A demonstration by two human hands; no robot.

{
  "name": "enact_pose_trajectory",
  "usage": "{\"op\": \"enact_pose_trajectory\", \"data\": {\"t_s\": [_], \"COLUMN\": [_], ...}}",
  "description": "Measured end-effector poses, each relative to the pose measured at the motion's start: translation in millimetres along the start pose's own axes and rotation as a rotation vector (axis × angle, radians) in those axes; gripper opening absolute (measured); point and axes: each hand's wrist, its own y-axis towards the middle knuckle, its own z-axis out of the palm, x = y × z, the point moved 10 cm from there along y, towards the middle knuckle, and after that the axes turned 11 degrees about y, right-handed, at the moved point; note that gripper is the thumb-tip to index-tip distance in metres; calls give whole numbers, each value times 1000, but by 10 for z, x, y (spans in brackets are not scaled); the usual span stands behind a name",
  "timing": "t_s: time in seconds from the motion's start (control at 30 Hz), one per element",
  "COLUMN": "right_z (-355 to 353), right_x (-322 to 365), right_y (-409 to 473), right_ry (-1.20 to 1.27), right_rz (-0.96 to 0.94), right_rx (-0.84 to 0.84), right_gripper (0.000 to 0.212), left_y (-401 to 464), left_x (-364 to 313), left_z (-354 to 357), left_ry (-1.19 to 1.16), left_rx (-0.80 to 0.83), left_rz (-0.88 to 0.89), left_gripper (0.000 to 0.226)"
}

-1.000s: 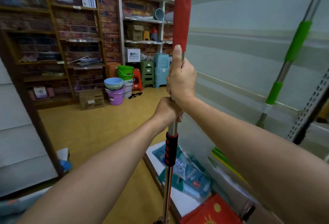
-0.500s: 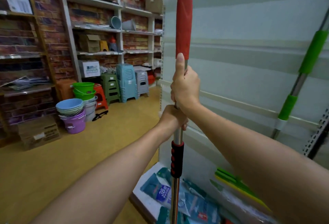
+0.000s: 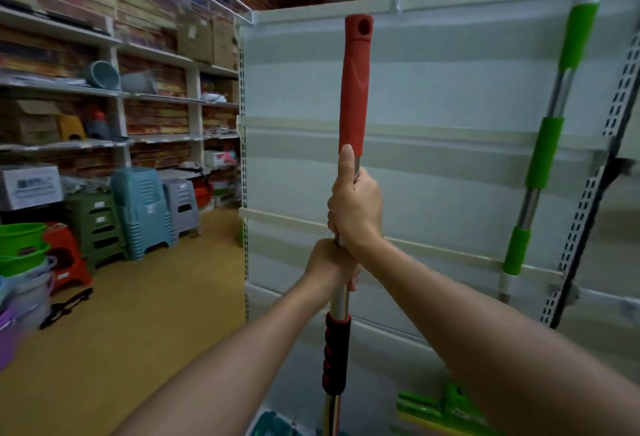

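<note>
Holding the mop pole (image 3: 353, 89) upright before you: your right hand (image 3: 356, 207) grips the steel shaft just under the red top grip, thumb laid along it, and your left hand (image 3: 329, 267) grips directly below, touching the right wrist. The step appears to be placing the pole at the white back panel (image 3: 450, 96) beyond your hands. The next move likely calls for steadying the top, whose hanging hole (image 3: 363, 25) faces you. A ribbed black-and-red sleeve (image 3: 335, 356) sits below your left hand. A green-handled mop (image 3: 545, 151) leans to your right.
</note>
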Motion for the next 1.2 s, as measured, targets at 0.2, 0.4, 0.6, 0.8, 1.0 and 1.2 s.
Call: {"op": "enact_pose_trajectory", "data": {"t_s": [0.2,0.4,0.6,0.8,1.0,1.2], "right_z": [95,69,79,78,62,21], "right_x": [-66,-94,-79,5,201,453], "right_y": [536,946,1248,1498,1663,1804], "right_ry": [-19,-55,-85,-115,-168,-211], "right_rz": [-25,-81,-152,-190,-243,-313], "right_rx": [-46,-94,-133,-181,-232,-277], "right_gripper": [57,55,54,57,52,50], "left_y": [523,926,1275,1440,1546,1549], "left_x": [-166,-393,-557,-836,-1087,-1438], "left_z": [-105,-95,-129,-245,-350,-474], "left_ry": [-162,-185,-107,-1,12,190], "left_rx": [1,45,36,1,45,19], "left_rz": [38,106,174,335,391,467], "left_gripper": [35,37,44,32,35,24]}}
